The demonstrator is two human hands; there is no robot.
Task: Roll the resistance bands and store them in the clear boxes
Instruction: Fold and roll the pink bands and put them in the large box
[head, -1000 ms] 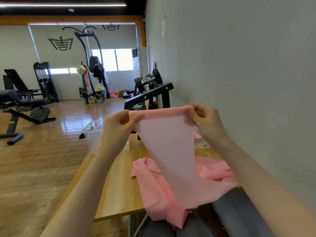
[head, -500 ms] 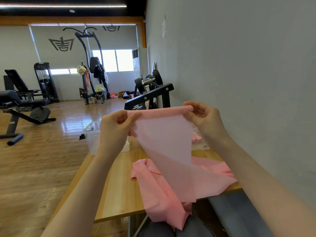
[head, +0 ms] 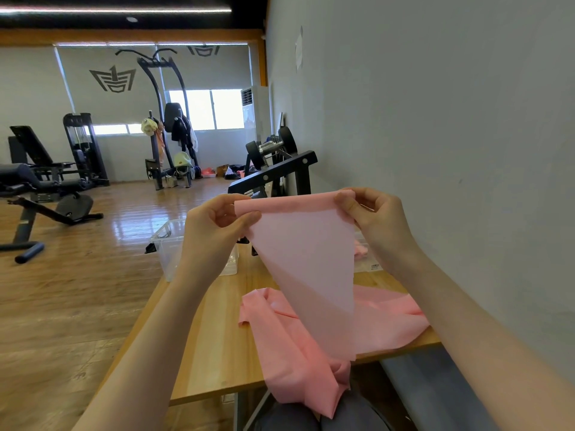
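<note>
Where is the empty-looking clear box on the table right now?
In the head view the clear box sits at the wooden table's far left corner, partly hidden behind the left hand that pinches the pink resistance band.

the left hand [head: 214, 225] and the right hand [head: 378, 219] are holding up the top edge of a resistance band [head: 306, 259] above the table [head: 214, 337], the left hand pinching its left corner and the right hand its right corner. the band is hanging down between them, its lower part lying bunched on the table's near right side and spilling over the near edge. a clear box [head: 169, 244] is sitting at the table's far left, behind the left hand. a second clear box [head: 365, 258] is sitting at the far right, behind the right wrist, against the wall [head: 435, 119]. a weight rack [head: 273, 172] is standing beyond the table along that wall.
</note>
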